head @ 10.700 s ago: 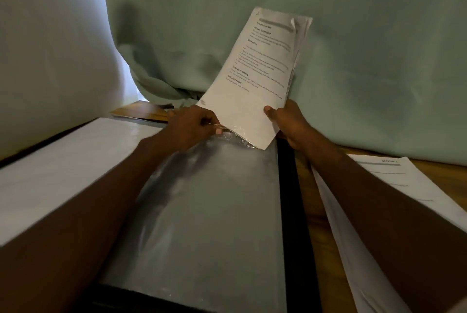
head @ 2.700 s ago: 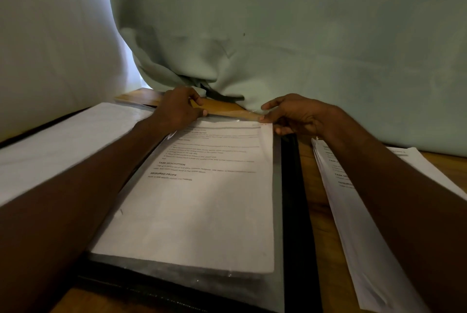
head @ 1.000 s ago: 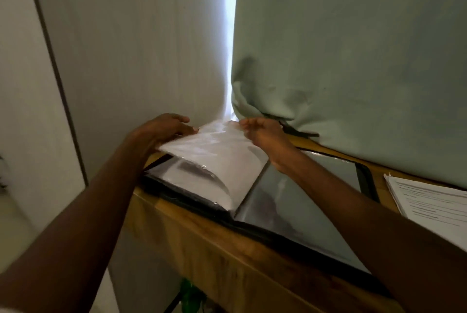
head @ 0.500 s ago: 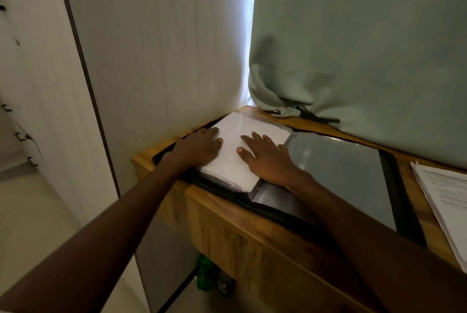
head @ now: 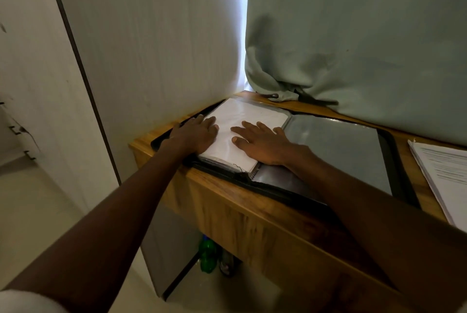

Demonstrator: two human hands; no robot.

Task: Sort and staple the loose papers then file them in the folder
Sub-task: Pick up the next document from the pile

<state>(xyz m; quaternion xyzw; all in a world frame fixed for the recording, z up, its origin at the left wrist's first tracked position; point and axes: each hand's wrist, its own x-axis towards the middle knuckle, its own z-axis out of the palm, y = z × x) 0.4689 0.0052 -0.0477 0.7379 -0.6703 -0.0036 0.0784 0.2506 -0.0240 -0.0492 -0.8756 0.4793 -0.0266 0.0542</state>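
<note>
A black display folder (head: 394, 161) lies open on the wooden desk (head: 227, 201). Its left page is a clear sleeve holding white papers (head: 252, 115); the right page is an empty grey sleeve (head: 336, 151). My left hand (head: 194, 134) rests flat on the left edge of the filled sleeve, fingers straight. Flat on the same sleeve near the folder's spine lies my right hand (head: 260, 139), fingers spread. A stack of loose printed papers (head: 444, 173) sits on the desk at the far right, cut off by the frame edge.
A pale green curtain (head: 353, 47) hangs behind the desk, its hem bunched on the desktop. A white wall panel (head: 151, 47) stands right against the folder's left side. Under the desk stand a green bottle (head: 208, 254) and a darker bottle beside it.
The papers went into the sleeve on the right page, the sleeve was turned over to the left, and both hands came down flat on it. In the last half second only the view shifted slightly.
</note>
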